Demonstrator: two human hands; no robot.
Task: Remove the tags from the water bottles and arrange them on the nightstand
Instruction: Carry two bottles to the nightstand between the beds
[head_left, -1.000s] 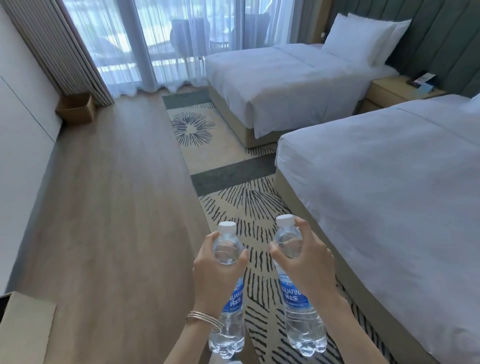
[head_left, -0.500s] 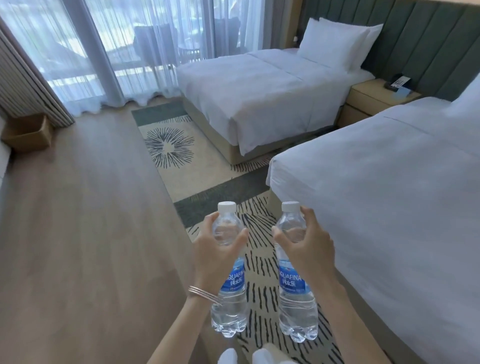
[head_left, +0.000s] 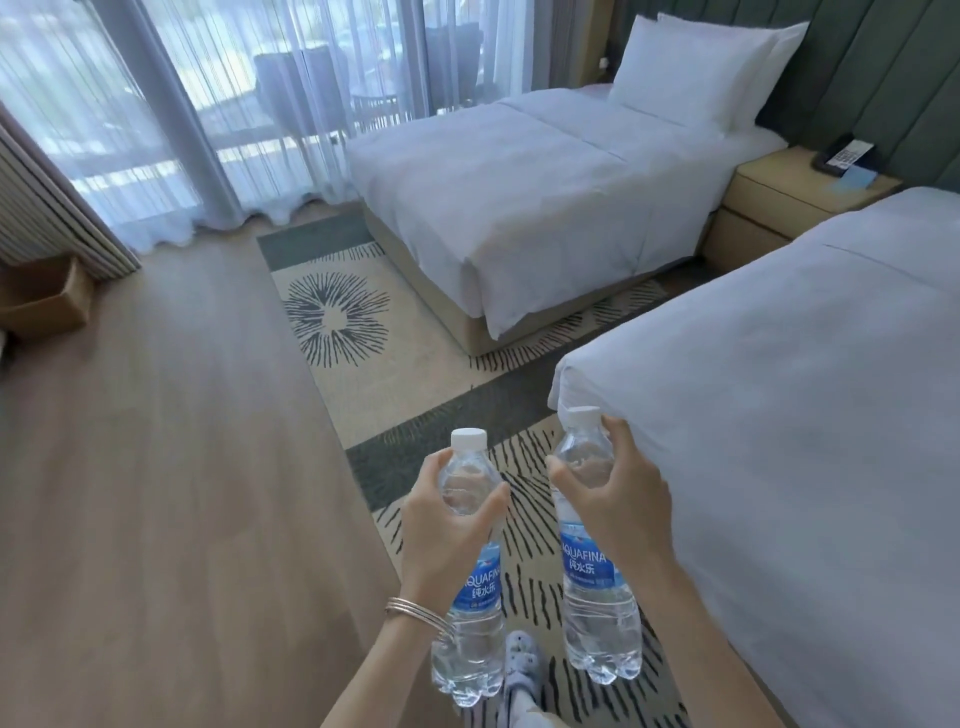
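Two clear water bottles with white caps and blue labels hang upright in front of me. My left hand (head_left: 447, 535) grips the left bottle (head_left: 470, 623) around its shoulder. My right hand (head_left: 613, 499) grips the right bottle (head_left: 597, 597) the same way, near the corner of the near bed. I see no tags on the bottles. The wooden nightstand (head_left: 769, 208) stands far off at the right, between the two beds, against the green headboard wall.
A near bed (head_left: 805, 415) fills the right side; a far bed (head_left: 519, 197) lies beyond it. A patterned rug (head_left: 337, 317) runs along both. A phone (head_left: 841, 153) and blue card (head_left: 857, 179) sit on the nightstand. A cardboard box (head_left: 47, 296) stands left by the curtains.
The view has moved forward along the rug and turned right, so the beds and nightstand appear closer. Both hands still hold their bottles the same way.
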